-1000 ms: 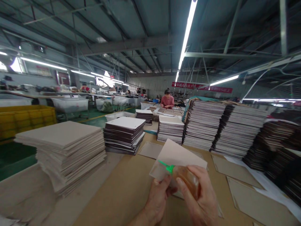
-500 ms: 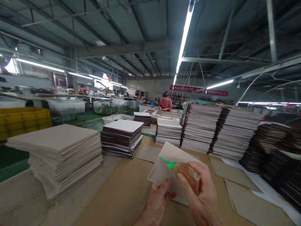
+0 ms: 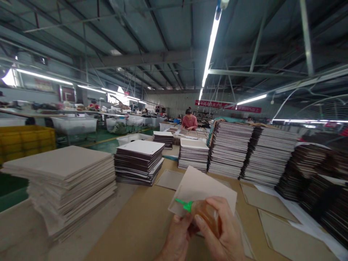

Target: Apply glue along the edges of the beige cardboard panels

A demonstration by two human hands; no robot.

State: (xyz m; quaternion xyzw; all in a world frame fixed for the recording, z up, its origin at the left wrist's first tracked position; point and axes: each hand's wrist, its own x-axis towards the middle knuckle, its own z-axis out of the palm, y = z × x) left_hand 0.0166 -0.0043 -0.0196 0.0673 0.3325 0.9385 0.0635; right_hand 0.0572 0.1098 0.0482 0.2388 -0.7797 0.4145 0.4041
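My right hand (image 3: 224, 228) is wrapped round a squeeze bottle (image 3: 206, 214) of amber liquid, its green nozzle (image 3: 187, 205) pointing left. Under the nozzle is a pale board (image 3: 205, 185), tilted up off the table. My left hand (image 3: 178, 233) grips this board at its near left edge, thumb on top. The nozzle tip is over the board's left corner; whether it touches the surface I cannot tell. Bottle and right hand hide the board's near part.
A tall stack of grey boards (image 3: 67, 170) stands at left. Dark-edged board stacks (image 3: 138, 156) and white-edged stacks (image 3: 231, 148) line the far side. Single boards (image 3: 293, 232) lie flat at right on the brown table (image 3: 130, 224). A person in red (image 3: 189, 121) works beyond.
The bottle and my right hand have moved left and towards me, bringing the nozzle from the board's middle left edge down to its left corner. The view has shifted slightly.
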